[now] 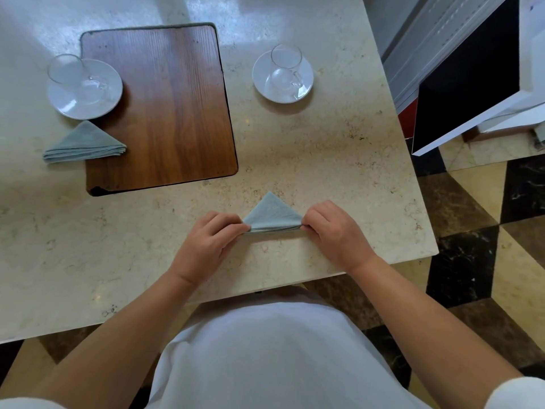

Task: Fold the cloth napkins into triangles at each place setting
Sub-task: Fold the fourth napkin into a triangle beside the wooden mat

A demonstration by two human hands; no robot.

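Head view: the left grip [206, 236] and right grip [333, 228] each pinch a base corner of the triangular blue napkin [271, 215], which lies near the counter's [295, 149] 6 o'clock edge. A second folded napkin [84, 143] lies at 9 o'clock.

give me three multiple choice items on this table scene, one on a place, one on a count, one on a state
1. Where does the finished napkin lie?
A) on a chair
B) just nearer than the left saucer
C) on the floor

2. How many glass cups stand on saucers?
A) one
B) two
C) four

3. How is the near napkin held?
A) untouched
B) by one grip only
C) pinched at both base corners by the left grip and right grip

Answers:
B, it lies on the table with one tip over the wooden panel.
B, a left cup and a right cup.
C, fingers of both grips close on its ends.
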